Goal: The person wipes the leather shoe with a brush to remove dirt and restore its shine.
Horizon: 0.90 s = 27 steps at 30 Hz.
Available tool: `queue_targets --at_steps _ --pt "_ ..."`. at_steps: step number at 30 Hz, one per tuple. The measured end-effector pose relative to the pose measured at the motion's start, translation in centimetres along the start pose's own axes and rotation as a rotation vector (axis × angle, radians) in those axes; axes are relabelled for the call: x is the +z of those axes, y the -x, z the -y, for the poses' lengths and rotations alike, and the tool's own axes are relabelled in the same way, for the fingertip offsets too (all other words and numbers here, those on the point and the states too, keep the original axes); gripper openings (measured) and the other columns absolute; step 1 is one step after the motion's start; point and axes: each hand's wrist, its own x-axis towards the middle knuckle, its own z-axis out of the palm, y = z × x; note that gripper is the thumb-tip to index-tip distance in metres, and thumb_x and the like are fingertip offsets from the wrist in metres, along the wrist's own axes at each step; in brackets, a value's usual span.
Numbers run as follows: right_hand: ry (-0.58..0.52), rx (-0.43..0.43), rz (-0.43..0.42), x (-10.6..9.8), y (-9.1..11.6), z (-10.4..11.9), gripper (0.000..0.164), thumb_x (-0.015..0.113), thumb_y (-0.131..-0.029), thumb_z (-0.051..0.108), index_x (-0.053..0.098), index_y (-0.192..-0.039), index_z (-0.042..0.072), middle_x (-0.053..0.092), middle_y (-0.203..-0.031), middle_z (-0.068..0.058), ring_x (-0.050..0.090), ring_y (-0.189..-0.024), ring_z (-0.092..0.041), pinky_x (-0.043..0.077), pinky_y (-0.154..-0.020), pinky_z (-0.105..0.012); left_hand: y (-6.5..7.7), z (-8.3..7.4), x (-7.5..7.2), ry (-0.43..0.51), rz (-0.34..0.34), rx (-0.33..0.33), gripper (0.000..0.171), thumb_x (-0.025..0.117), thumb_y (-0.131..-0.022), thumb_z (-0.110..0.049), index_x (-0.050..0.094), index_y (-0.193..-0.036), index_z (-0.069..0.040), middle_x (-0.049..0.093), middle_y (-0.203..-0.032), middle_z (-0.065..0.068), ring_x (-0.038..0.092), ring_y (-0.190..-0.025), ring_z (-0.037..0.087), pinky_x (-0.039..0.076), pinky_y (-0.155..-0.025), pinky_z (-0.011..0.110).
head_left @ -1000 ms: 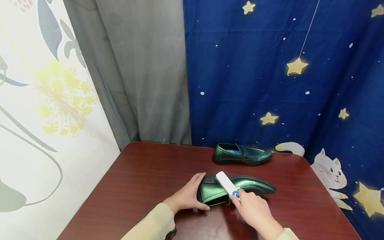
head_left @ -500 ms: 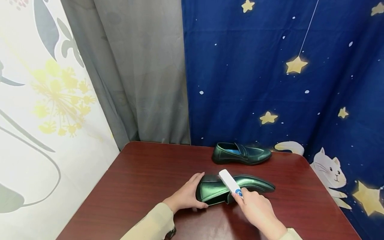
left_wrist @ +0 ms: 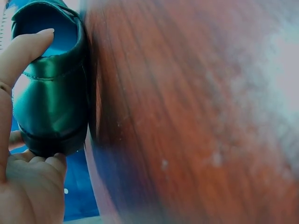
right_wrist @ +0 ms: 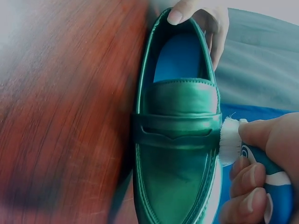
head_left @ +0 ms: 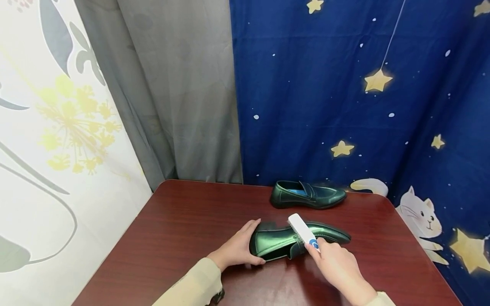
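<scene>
A dark green leather loafer [head_left: 269, 242] lies tipped on its side, its opening facing the person and its toe to the right. My left hand [head_left: 239, 246] grips it by the heel; in the left wrist view the thumb hooks over the rim of the opening and the fingers lie under the heel [left_wrist: 51, 107]. My right hand [head_left: 338, 265] holds a scrub brush [head_left: 301, 228] with a white head and a blue and white handle. In the right wrist view its white bristles [right_wrist: 229, 140] meet the shoe's side beside the strap. A blue insole [right_wrist: 180, 58] shows inside.
A second green loafer [head_left: 321, 199] stands upright at the back edge of the reddish-brown table [head_left: 199, 212], toe to the right. Behind the table hang a grey curtain [head_left: 195, 93] and a blue curtain [head_left: 291, 102] with stars.
The brush in my right hand has slid to the right along the shoe's side, from near the heel half toward the toe. My left hand keeps its grip on the heel.
</scene>
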Motion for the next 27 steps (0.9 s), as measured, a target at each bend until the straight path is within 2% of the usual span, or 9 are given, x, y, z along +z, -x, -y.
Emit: queue_targets --at_steps 9,16,25,27 --pt "0.004 0.025 0.011 -0.4 0.2 -1.5 0.055 0.041 -0.088 0.06 0.056 -0.098 0.008 0.048 -0.063 -0.004 0.043 -0.051 -0.021 0.033 -0.045 -0.037 0.0 0.1 0.0 0.017 0.016 -0.023 0.112 0.077 -0.061 -0.056 0.005 -0.145 -0.037 0.015 -0.148 -0.008 0.027 -0.129 0.014 0.037 -0.096 0.038" --pt "0.005 0.041 0.023 -0.7 0.4 -2.9 0.09 0.024 -0.077 0.079 0.055 -0.113 0.003 0.058 -0.079 -0.01 0.048 -0.057 -0.022 0.039 -0.049 -0.043 0.1 0.1 0.0 0.022 0.015 -0.031 0.112 0.076 -0.06 -0.058 0.005 -0.144 -0.038 0.015 -0.148 -0.007 0.027 -0.129 0.014 0.036 -0.095 0.039" --pt "-0.003 0.064 0.005 -1.0 0.9 -4.5 0.083 0.024 -0.08 0.077 0.056 -0.104 0.004 0.051 -0.068 -0.006 0.044 -0.054 -0.021 0.035 -0.046 -0.039 0.1 -0.1 -0.1 0.036 0.012 -0.023 0.112 0.078 -0.061 -0.054 0.006 -0.145 -0.036 0.016 -0.147 -0.009 0.028 -0.128 0.013 0.036 -0.096 0.038" --pt "-0.007 0.069 0.004 -1.0 1.0 -4.8 0.077 0.028 -0.083 0.074 0.055 -0.102 0.004 0.051 -0.068 -0.006 0.044 -0.053 -0.021 0.035 -0.045 -0.039 0.1 -0.1 -0.1 0.036 0.011 -0.021 0.112 0.077 -0.061 -0.055 0.006 -0.145 -0.035 0.017 -0.147 -0.009 0.029 -0.128 0.012 0.036 -0.096 0.037"
